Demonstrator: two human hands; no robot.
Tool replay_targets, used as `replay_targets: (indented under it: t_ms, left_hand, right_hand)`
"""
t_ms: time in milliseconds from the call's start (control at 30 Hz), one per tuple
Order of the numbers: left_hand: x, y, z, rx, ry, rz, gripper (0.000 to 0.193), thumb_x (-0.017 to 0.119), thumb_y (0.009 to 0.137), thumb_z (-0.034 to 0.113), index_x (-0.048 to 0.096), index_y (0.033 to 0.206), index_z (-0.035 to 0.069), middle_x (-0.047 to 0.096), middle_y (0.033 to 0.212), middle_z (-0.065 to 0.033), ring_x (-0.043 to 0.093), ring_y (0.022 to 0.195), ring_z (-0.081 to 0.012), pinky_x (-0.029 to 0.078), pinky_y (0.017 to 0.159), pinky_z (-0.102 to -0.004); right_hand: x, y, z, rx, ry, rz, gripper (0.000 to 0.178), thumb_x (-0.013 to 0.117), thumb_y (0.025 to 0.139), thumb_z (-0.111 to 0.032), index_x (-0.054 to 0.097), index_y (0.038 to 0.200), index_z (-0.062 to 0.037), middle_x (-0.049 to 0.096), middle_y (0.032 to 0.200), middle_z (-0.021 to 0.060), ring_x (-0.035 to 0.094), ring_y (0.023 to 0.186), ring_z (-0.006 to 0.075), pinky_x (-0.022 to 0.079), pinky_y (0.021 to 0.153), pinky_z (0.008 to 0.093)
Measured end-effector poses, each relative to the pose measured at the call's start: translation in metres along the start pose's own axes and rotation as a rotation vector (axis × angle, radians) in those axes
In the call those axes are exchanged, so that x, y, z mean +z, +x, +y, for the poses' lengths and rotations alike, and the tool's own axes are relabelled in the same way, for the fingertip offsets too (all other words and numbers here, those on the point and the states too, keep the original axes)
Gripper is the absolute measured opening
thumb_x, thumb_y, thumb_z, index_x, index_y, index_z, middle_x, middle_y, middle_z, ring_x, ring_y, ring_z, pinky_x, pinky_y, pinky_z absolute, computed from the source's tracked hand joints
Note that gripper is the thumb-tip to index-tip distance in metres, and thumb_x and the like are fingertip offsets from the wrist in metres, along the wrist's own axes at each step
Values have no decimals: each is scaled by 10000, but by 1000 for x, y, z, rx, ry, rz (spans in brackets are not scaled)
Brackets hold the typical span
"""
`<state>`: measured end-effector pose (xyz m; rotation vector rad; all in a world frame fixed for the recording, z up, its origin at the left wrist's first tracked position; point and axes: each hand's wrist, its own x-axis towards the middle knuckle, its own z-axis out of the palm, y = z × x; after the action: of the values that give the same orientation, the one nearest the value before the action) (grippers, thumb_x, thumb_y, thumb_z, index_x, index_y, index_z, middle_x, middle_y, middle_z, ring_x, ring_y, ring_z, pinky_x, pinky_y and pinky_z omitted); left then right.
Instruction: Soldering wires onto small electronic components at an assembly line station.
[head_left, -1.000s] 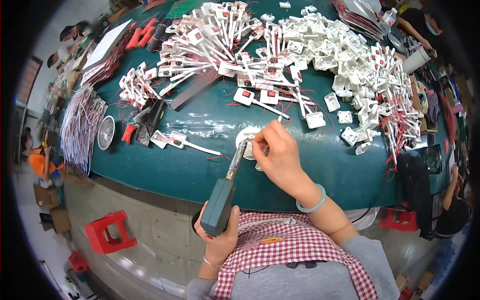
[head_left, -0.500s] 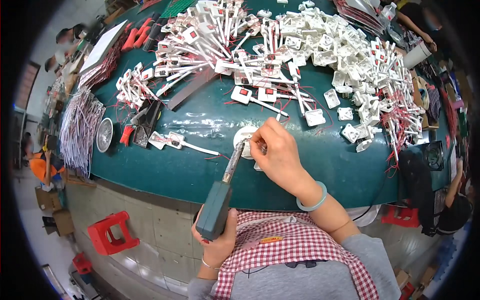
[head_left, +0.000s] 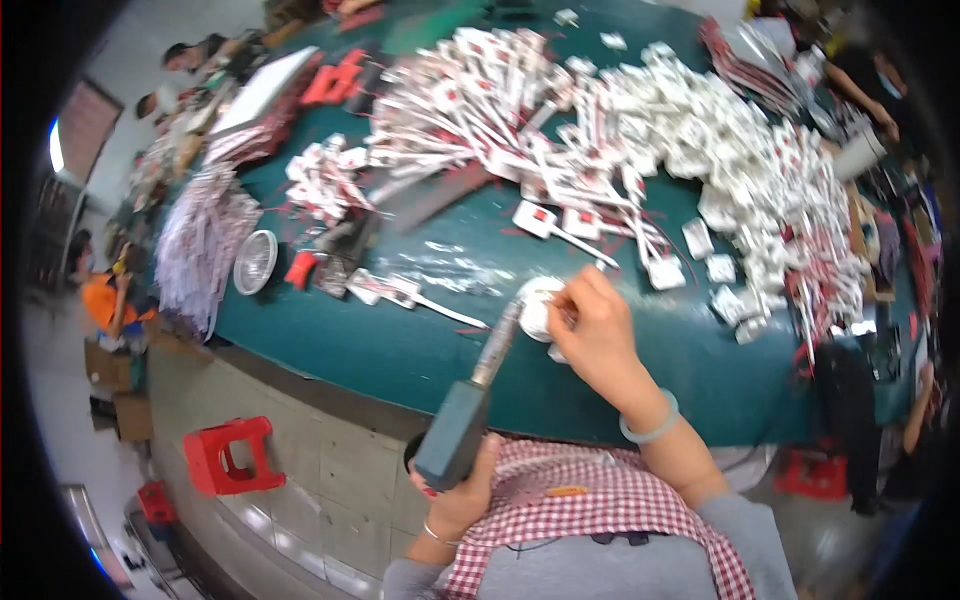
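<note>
Surface [head_left: 700, 385] green, tool body [head_left: 453, 435] dark teal, round piece [head_left: 533, 319] white, apron [head_left: 600, 495] red-white check, bangle [head_left: 668, 420] pale blue-green.

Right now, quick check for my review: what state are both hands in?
Left hand: closed, holding the dark green tool.
Right hand: fingers curled at the round white piece; whether they grip anything cannot be told.

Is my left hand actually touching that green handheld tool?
Touching: the head view shows your left hand gripping the green tool near its lower end.
</note>
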<state>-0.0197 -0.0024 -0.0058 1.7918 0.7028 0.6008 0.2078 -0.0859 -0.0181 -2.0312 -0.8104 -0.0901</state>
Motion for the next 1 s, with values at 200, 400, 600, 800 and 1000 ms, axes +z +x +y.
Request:
replay_targets:
  t_ms: [200, 400, 600, 800, 1000]
  left_hand:
    - [16, 13, 9, 128, -159, 56, 230, 784, 818, 4, 663, 1007, -48, 681, 844, -63, 620, 694, -97, 489, 610, -230]
    - [11, 8, 0, 76, -210, 61, 209, 779, 821, 1, 664, 988, -52, 683, 862, -69, 627, 727, -88, 489, 619, -234]
    - [10, 13, -4, 65, -295, 137, 241, 774, 824, -4, 669, 1033, -64, 690, 886, -68, 634, 744, -97, 505, 644, -237]
    - [5, 14, -13, 142, -241, 185, 245, 778, 823, -1, 667, 1032, -63, 691, 888, -63, 630, 760, -90, 507, 666, -239]
    - [-1, 8, -13, 106, -297, 197, 211, 776, 825, -3, 667, 999, -50, 680, 858, -45, 609, 732, -74, 488, 636, -233]
  right_hand:
    - [-1, -8, 6, 40, 15, -1, 119, 705, 752, 1, 589, 754, -25, 550, 802, 106, 612, 675, 270, 498, 607, 384]
    - [1, -7, 2, 32, 24, 21, 123, 706, 755, 18, 586, 764, -8, 545, 800, 108, 610, 655, 254, 501, 594, 371]
    - [0, -3, -1, 17, -4, 30, 135, 725, 771, -6, 592, 793, -4, 543, 823, 103, 616, 654, 242, 499, 584, 369]
    - [-6, -9, -20, -85, -104, 54, 366, 756, 780, -44, 613, 1117, -24, 563, 1070, 140, 556, 1025, 330, 476, 870, 435]
    - [3, -23, -6, -154, -146, -22, 529, 793, 755, -72, 585, 1239, -23, 562, 1196, 153, 493, 1113, 366, 440, 941, 455]
